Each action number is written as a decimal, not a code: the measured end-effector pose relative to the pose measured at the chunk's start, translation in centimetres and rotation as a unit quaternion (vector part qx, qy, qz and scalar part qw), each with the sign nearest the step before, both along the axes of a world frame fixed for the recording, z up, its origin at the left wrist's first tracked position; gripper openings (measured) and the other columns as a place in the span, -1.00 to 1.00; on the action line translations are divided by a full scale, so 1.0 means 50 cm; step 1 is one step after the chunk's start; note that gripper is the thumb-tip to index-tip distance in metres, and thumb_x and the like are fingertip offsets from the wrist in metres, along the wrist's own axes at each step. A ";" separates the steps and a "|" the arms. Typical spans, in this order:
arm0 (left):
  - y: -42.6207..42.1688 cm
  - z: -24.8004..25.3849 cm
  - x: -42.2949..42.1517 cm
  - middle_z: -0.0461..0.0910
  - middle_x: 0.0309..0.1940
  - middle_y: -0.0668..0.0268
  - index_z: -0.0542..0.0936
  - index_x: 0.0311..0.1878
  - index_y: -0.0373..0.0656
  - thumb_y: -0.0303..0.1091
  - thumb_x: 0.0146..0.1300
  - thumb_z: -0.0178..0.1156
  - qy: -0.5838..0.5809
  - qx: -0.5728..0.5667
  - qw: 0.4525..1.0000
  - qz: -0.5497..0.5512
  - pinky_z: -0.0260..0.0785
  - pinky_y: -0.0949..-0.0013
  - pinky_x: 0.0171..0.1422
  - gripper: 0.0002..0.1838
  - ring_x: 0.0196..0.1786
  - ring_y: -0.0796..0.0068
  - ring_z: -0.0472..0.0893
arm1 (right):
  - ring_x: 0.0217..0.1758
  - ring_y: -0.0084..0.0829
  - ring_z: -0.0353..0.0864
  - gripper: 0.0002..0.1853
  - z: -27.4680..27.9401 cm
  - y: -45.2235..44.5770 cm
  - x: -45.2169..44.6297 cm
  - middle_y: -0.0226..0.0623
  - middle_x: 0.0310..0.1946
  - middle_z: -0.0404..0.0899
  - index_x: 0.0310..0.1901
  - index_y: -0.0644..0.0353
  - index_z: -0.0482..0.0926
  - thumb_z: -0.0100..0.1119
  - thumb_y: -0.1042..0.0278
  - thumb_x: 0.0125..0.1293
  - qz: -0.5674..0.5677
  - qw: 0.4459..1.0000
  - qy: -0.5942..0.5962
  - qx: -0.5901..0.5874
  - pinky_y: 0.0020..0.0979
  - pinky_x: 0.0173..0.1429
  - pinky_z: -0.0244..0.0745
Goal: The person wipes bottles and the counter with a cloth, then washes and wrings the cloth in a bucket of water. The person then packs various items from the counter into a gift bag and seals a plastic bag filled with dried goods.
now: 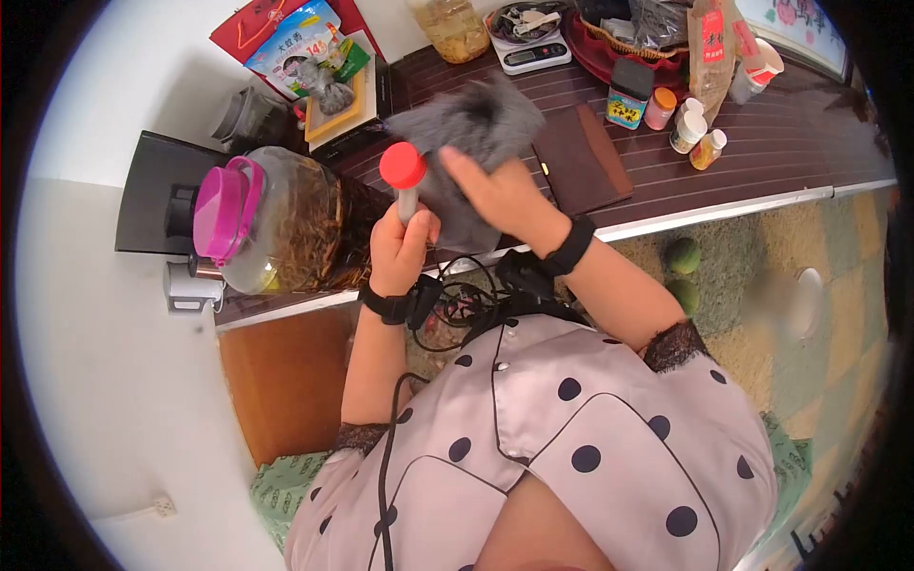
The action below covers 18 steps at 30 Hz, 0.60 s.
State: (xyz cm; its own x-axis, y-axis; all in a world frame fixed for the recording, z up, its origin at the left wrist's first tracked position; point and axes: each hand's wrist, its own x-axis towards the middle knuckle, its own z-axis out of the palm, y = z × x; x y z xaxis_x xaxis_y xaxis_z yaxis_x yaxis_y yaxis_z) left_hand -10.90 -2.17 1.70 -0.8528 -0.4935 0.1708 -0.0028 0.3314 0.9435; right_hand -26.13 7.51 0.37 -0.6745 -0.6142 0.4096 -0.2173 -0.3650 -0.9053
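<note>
My left hand (404, 249) is closed around a slim, pale bottle with a red cap (403, 166), held upright above the table's near edge. Just to the right, my right hand (509, 202) grips a grey cloth (476, 124), which is smeared by motion; some of its fingers are hidden by the cloth. More of the cloth hangs down between the two hands. Close by on the left is a large clear jar with a pink lid (224, 211), tilted in view and full of brown strips in liquid.
On the dark striped table (743, 186) lies a brown folder (581, 157). Several small bottles, one with an orange cap (660, 108), stand to the right. A kitchen scale (533, 55) and a box with packets (333, 105) are at the back. Black cables (466, 305) hang by my waist.
</note>
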 end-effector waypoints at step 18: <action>-0.013 -0.010 0.003 0.48 -0.47 0.43 0.43 -0.24 -0.19 -0.21 0.46 -0.01 0.017 0.020 0.998 -0.050 0.12 0.63 -0.52 -0.76 -0.57 0.78 0.29 | 0.10 0.01 0.48 -0.58 -0.100 0.094 0.147 0.04 -0.01 0.54 0.04 0.33 0.50 0.03 0.10 0.40 -0.042 0.999 0.021 0.025 -0.18 0.22 0.31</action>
State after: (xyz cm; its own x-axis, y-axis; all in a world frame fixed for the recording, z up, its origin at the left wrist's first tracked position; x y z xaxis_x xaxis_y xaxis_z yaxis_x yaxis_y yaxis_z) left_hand -10.74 -2.81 1.21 -0.8926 -0.4127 0.1815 0.0601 0.2899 0.9552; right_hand -18.79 12.20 -4.61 -0.7069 -0.5767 0.4095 -0.2834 -0.2995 -0.9110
